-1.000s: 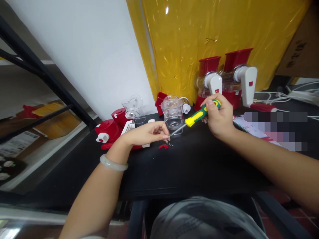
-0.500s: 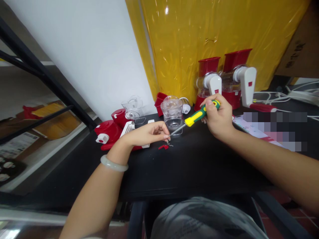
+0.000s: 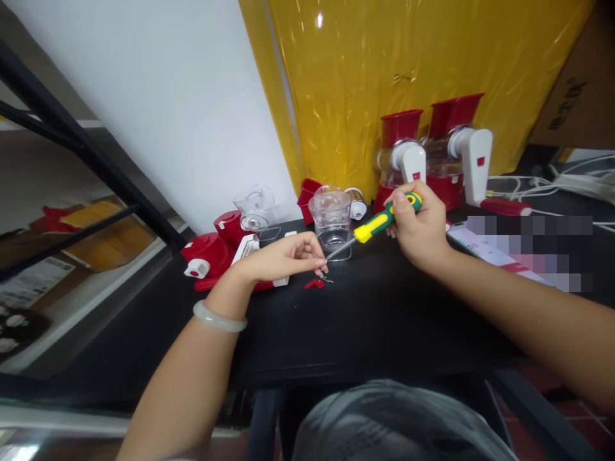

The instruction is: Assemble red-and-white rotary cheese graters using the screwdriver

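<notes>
My right hand (image 3: pixel 419 221) is wrapped round the green and yellow handle of a screwdriver (image 3: pixel 379 221), whose shaft slants down to the left. At its tip, the fingers of my left hand (image 3: pixel 300 256) pinch together; whether they grip the tip itself or a tiny screw there is too small to tell. Just below those fingers, small red plastic pieces (image 3: pixel 314 283) and several thin screws (image 3: pixel 327 279) lie on the black table (image 3: pixel 365 326). Behind the screwdriver's shaft stands a clear plastic housing (image 3: pixel 330 208).
Red grater bases (image 3: pixel 206 253) and a clear part (image 3: pixel 257 205) lie left of my left hand. Two assembled red and white drum graters (image 3: pixel 401 147) (image 3: pixel 456 147) stand at the back right. A metal grating drum (image 3: pixel 356 203), a phone-like screen (image 3: pixel 485 250) and white cables (image 3: pixel 542 189) are also there.
Both hands and the screwdriver hold nearly the same pose. The whole view has shifted very slightly; nothing is picked up or let go.
</notes>
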Demonstrator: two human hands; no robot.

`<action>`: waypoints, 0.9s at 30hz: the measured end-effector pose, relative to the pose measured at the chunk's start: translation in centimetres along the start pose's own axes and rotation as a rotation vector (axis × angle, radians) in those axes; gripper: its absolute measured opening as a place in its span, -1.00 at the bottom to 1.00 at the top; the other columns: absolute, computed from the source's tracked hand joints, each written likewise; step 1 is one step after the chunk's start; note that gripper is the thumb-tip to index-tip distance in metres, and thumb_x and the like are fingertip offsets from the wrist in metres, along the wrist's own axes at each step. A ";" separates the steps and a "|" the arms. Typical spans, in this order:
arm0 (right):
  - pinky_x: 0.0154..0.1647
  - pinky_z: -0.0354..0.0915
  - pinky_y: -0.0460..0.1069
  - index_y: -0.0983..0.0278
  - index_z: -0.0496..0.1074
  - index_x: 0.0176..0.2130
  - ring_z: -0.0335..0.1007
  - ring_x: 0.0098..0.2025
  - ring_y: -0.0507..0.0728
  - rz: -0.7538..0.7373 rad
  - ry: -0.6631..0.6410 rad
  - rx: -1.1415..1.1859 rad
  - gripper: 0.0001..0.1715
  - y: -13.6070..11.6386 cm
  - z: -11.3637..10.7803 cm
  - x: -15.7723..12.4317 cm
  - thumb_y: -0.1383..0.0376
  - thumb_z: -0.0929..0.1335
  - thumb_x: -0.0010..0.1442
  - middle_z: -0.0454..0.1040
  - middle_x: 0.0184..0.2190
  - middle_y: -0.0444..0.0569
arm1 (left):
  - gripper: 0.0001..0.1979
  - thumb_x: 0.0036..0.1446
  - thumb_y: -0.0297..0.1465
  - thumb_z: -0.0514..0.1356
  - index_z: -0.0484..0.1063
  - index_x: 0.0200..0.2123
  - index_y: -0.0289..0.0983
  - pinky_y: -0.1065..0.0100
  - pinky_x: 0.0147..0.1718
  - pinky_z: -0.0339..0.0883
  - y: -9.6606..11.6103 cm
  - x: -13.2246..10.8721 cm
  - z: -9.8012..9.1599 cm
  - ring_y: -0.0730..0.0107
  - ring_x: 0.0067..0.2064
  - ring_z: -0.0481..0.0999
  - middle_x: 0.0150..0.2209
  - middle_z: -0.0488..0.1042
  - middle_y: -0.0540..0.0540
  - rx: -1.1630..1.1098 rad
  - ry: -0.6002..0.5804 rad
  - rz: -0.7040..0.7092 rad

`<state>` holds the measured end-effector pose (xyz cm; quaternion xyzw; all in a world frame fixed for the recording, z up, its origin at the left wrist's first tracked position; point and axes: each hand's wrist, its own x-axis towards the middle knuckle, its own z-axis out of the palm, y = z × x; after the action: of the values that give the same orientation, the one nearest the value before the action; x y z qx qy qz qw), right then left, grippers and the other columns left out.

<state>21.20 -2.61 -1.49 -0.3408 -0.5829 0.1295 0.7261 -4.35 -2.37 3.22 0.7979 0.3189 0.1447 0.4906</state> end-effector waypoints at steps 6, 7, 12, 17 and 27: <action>-0.68 0.13 -0.05 0.15 0.27 -0.37 0.16 -0.67 -0.01 0.022 -0.003 0.038 -0.66 -0.4 0.0 0.1 -0.02 0.30 0.25 0.24 -0.61 -0.20 | -0.74 0.16 -0.32 0.29 0.37 -0.15 -0.33 0.30 -0.12 0.44 0.1 0.2 0.0 0.39 -0.19 0.59 -0.19 0.58 -0.17 -0.007 -0.048 -0.045; -0.69 0.12 -0.05 0.15 0.27 -0.37 0.16 -0.68 -0.01 0.029 -0.005 0.042 -0.66 -0.4 0.0 0.1 -0.02 0.30 0.25 0.25 -0.61 -0.20 | -0.73 0.16 -0.32 0.29 0.38 -0.14 -0.33 0.29 -0.11 0.44 0.1 0.3 0.1 0.38 -0.19 0.59 -0.17 0.58 -0.19 -0.013 -0.061 -0.048; -0.65 0.17 -0.04 0.16 0.28 -0.38 0.19 -0.65 0.00 0.031 0.000 0.052 -0.66 -0.4 0.1 0.1 -0.03 0.32 0.23 0.28 -0.58 -0.18 | -0.73 0.18 -0.23 0.27 0.46 -0.23 -0.35 0.30 -0.14 0.46 0.1 0.4 0.4 0.37 -0.22 0.59 -0.22 0.61 -0.20 0.031 -0.057 -0.020; -0.59 0.22 -0.04 0.17 0.30 -0.38 0.23 -0.59 0.02 0.017 0.000 0.026 -0.65 0.0 0.0 0.1 -0.03 0.32 0.23 0.26 -0.59 -0.18 | -0.70 0.15 -0.19 0.29 0.49 -0.27 -0.34 0.31 -0.18 0.48 0.1 0.4 0.4 0.36 -0.25 0.60 -0.27 0.62 -0.18 0.067 -0.006 -0.027; -0.68 0.14 -0.06 0.17 0.30 -0.38 0.17 -0.66 0.00 0.049 -0.029 0.004 -0.63 -0.2 0.0 -0.1 -0.05 0.34 0.20 0.22 -0.65 -0.23 | -0.67 0.09 -0.18 0.34 0.51 -0.30 -0.37 0.32 -0.26 0.50 -0.3 0.6 0.5 0.35 -0.32 0.62 -0.32 0.62 -0.21 0.055 0.044 -0.039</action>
<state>21.15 -2.86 -1.44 -0.3517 -0.5845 0.1535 0.7149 -3.72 -2.24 2.67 0.8015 0.3489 0.1440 0.4638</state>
